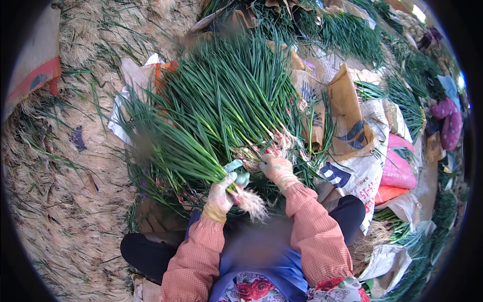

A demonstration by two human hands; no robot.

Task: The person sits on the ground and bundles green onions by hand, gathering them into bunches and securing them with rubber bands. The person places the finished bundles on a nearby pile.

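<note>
Salmon-coloured checked cloth sleeves (193,264) cover both forearms, with a smooth blue apron (260,251) between them across the lap. Just beyond, the left hand (220,195), in a pale, soiled glove, is closed around a slim bundle of long green stalks (201,162), just above its whitish, stringy roots (252,205); the leaves fan out to the upper left. Such a hold, low on the firm bases, seems well chosen: snug enough to prevent slipping, light enough not to bruise, with the root ends best held level. The right hand (277,170), similarly gloved, has its fingers curled at the reddish root ends of a broad heap of green stalks (221,85); whether it pinches any, I cannot tell. Handling stalks by their bases, along their length, should spare the leaves. Farther right lie a printed white woven sack (358,173) and an open brown paper sack (347,100); more loose greens (347,38) spread beyond.
</note>
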